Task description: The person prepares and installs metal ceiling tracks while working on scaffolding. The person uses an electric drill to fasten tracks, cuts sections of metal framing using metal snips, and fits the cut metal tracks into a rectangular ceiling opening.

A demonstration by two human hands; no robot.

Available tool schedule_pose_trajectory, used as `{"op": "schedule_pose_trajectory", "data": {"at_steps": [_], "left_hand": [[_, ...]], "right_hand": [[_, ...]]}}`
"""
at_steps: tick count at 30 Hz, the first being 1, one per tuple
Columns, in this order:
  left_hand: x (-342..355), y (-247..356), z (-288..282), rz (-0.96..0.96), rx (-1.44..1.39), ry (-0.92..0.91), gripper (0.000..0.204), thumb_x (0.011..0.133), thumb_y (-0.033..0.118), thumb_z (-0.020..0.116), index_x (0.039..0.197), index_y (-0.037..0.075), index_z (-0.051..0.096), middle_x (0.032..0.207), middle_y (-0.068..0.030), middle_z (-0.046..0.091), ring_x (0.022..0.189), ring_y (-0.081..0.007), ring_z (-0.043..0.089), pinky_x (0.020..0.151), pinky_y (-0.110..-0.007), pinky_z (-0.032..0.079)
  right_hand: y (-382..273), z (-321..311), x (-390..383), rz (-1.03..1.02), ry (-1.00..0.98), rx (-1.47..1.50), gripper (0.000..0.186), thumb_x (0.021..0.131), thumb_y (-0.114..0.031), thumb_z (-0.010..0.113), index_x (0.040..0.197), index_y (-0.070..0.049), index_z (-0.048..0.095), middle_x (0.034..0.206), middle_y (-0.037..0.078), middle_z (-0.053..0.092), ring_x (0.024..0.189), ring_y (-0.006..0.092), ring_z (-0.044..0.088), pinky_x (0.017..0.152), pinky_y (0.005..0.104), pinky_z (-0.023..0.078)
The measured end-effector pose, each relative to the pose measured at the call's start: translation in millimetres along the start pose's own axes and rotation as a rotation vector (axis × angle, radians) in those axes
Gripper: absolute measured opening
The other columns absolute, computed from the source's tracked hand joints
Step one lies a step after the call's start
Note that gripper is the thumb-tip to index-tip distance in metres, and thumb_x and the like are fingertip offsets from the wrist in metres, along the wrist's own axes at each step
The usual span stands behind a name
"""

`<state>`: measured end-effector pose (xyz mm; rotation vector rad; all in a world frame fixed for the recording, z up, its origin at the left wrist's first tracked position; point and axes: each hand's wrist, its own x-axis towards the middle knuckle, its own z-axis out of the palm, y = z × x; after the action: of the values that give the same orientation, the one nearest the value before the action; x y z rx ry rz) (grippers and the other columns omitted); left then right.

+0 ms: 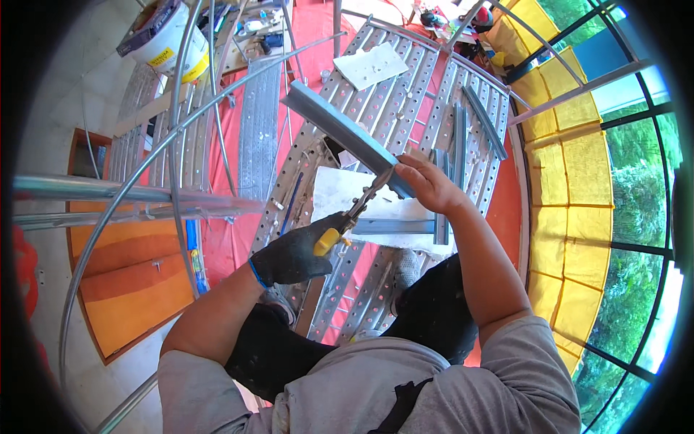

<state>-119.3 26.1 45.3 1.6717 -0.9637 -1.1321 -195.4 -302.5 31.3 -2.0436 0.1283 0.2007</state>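
My left hand [295, 253], in a dark glove, is wrapped round the yellow handles of a pair of tin snips [365, 199]. The snips' jaws meet the edge of a grey metal stud channel [340, 134] close to its near end. Whether the blades have bitten into the metal is too small to tell. With my bare right hand [430, 182] I grip that near end, fingers over its edge. The channel slants up and away to the left, above a white board [340, 189] on the perforated metal planks.
Several cut channel pieces [460, 141] lie on the planks [387, 43] to the right. A white plasterboard offcut [370, 65] rests farther off. Scaffold tubes [173, 130] cross at left, near a white bucket [165, 40]. Yellow-covered panels [567, 217] and windows stand at right.
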Motion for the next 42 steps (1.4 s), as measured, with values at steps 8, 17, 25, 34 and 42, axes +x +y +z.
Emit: {"op": "schedule_pose_trajectory", "data": {"at_steps": [8,17,25,34,42], "left_hand": [[-28.7,36.2,17.8,-0.033,0.120,-0.007,0.094,0.074,0.011,0.076,0.157,0.005,0.034,0.142,-0.0167,0.058,0.131,-0.0255,0.056,0.110,-0.038,0.041],[-98.5,119.4,45.7,-0.078,0.318,0.126,0.087,0.080,0.018,0.079,0.155,0.004,0.038,0.133,-0.0164,0.063,0.123,-0.0251,0.061,0.104,-0.038,0.047],[-154.8,112.4,75.9,-0.145,0.368,0.236,0.093,0.079,0.029,0.080,0.155,0.000,0.035,0.128,-0.0271,0.063,0.118,-0.0344,0.064,0.101,-0.040,0.048],[-165.6,92.3,83.2,-0.143,0.482,0.306,0.063,0.079,0.023,0.082,0.135,0.008,0.058,0.118,-0.0155,0.067,0.111,-0.0288,0.066,0.098,-0.042,0.050],[-155.8,94.1,83.8,-0.144,0.543,0.309,0.056,0.081,0.025,0.081,0.130,0.007,0.061,0.111,-0.0185,0.069,0.105,-0.0335,0.068,0.093,-0.043,0.052]], "right_hand": [[-43.8,-14.6,-40.2,-0.212,-0.012,-0.060,0.050,0.106,-0.038,0.042,0.122,0.005,0.062,0.094,0.018,0.067,0.086,0.0264,0.065,0.081,0.0377,0.051],[-116.5,-1.7,-96.3,-0.407,0.090,-0.221,0.041,0.086,-0.024,0.075,0.116,0.000,0.060,0.083,0.015,0.066,0.072,0.0252,0.065,0.068,0.0396,0.050],[-150.0,35.9,-122.0,-0.464,0.055,-0.198,0.038,0.086,-0.021,0.076,0.116,-0.001,0.062,0.083,0.015,0.070,0.073,0.0242,0.070,0.070,0.0399,0.053],[-156.7,45.8,-126.7,-0.290,-0.110,-0.037,0.032,0.088,-0.016,0.075,0.113,-0.001,0.062,0.083,0.011,0.071,0.074,0.0188,0.072,0.072,0.0364,0.055],[-132.5,50.9,-119.6,-0.484,0.023,-0.172,0.043,0.086,-0.022,0.080,0.117,0.000,0.060,0.085,0.012,0.071,0.076,0.0215,0.072,0.075,0.0376,0.054]]}}
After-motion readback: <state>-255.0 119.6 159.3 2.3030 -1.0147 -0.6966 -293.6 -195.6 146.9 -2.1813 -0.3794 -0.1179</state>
